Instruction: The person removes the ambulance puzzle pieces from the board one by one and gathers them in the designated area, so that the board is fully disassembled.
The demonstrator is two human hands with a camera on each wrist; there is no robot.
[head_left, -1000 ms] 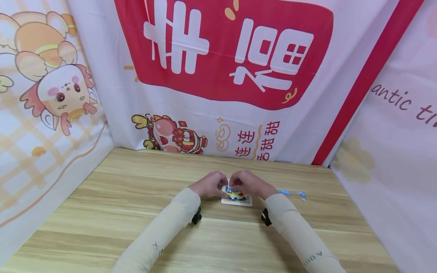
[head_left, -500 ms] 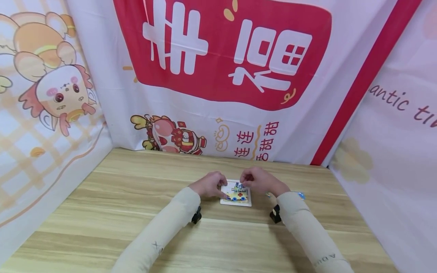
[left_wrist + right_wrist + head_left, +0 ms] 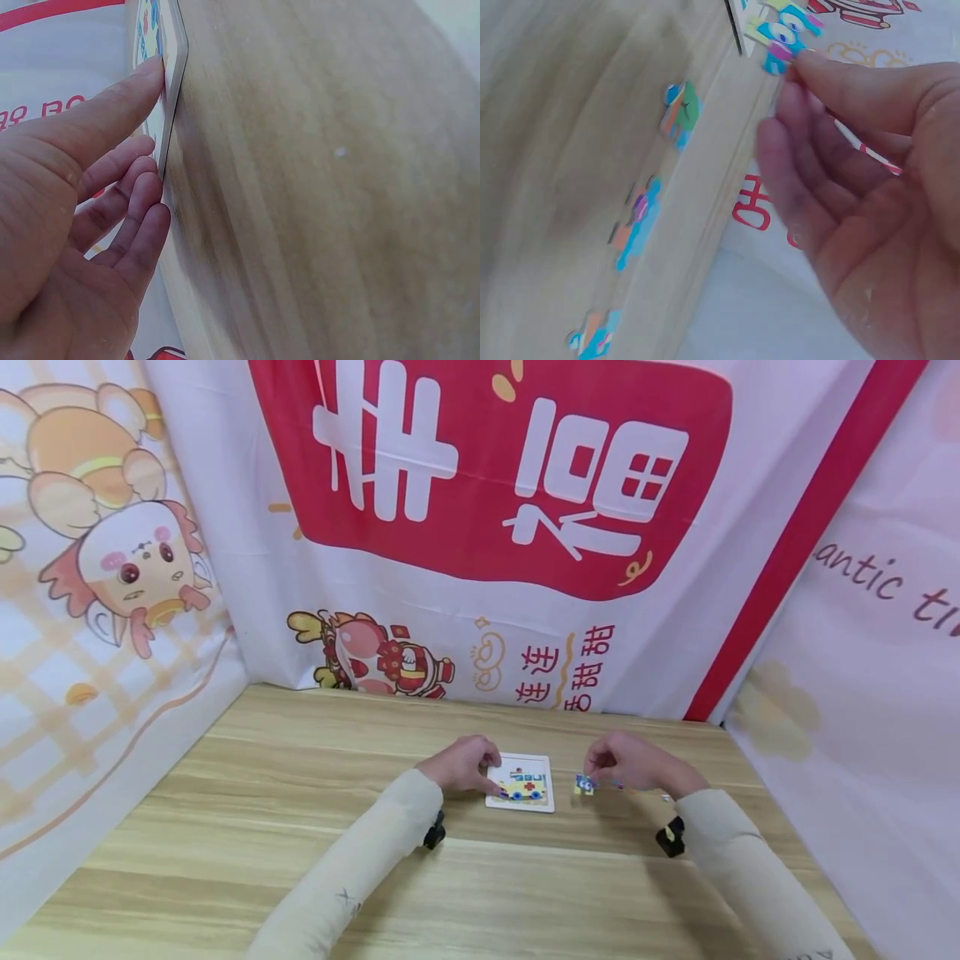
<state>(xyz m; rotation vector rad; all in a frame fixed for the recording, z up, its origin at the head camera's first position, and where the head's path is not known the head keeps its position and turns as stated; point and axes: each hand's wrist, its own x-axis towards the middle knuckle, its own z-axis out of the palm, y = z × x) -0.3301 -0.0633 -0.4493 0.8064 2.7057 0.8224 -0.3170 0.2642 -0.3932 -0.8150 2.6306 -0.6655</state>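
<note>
A small white-framed puzzle board (image 3: 551, 785) lies on the table, its picture showing a yellow ambulance with blue wheels. My left hand (image 3: 461, 766) holds its left side. In the left wrist view the thumb (image 3: 142, 90) rests on the board's edge (image 3: 178, 67), with the other fingers bent beside it. Off the board's right side, my right hand (image 3: 637, 766) pinches a jigsaw piece (image 3: 786, 34) between thumb and fingertips. That piece is blue and yellow with white, eye-like spots, and hangs just above the table.
Several loose jigsaw pieces lie in a row right of the board, partly behind the right hand: a green and orange piece (image 3: 684, 112), a blue and orange piece (image 3: 639, 225) and another blue piece (image 3: 598, 337). Printed cloth (image 3: 480, 543) walls enclose the wooden table (image 3: 480, 893).
My right hand has moved right, off the board, carrying the jigsaw piece from over the ambulance picture. The upper part of the board is now uncovered. My left hand has stayed at the board's left side.
</note>
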